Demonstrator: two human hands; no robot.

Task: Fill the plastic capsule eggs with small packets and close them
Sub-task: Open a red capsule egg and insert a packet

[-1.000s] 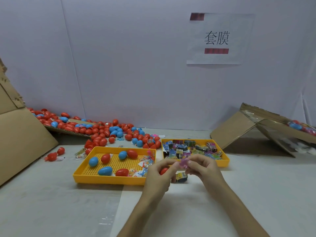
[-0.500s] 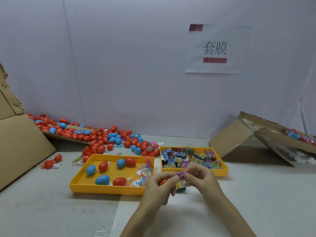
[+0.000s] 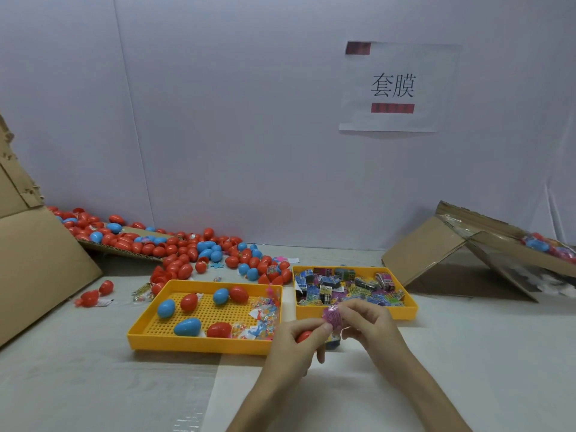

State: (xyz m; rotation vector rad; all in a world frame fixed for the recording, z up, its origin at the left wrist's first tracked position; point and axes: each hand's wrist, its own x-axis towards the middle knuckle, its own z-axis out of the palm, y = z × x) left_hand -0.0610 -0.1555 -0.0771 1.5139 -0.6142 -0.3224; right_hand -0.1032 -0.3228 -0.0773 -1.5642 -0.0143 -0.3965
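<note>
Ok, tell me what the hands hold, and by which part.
The left hand: red egg piece, in curled fingers. It and the right hand pinch the pink packet by opposite edges.

Both bare forearms enter from the lower edge and converge. Left hand (image 3: pixel 294 346): fingers curled round a red plastic capsule egg (image 3: pixel 304 336). Right hand (image 3: pixel 369 324): fingers and thumb pinching a pink crinkled plastic packet (image 3: pixel 332 316), just beside the left fingers.

The red egg (image 3: pixel 304 336) hides mostly inside the left hand (image 3: pixel 291 350) — packet (image 3: pixel 331 318) print blurred.
</note>
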